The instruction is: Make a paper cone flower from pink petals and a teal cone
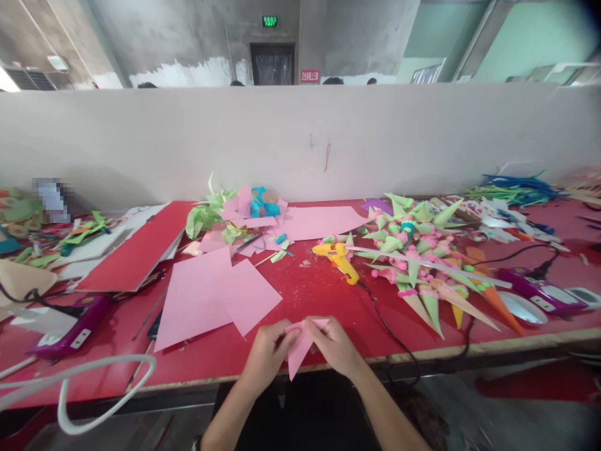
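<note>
Left hand (268,352) and right hand (332,344) pinch one folded pink paper (297,356), both nearly closed; glue gun (339,257) lies beyond right hand

1. The lit green sign (270,21) high on the grey wall (206,37) reads "EXIT", beneath Chinese characters too small to make out surely.
2. The red sign (310,76) right of the dark door (273,66) carries white Chinese characters, seemingly beginning "卫生间"; the rest is blurred.
3. The yellow glue gun (337,258) bears a label, its print illegible.
</note>
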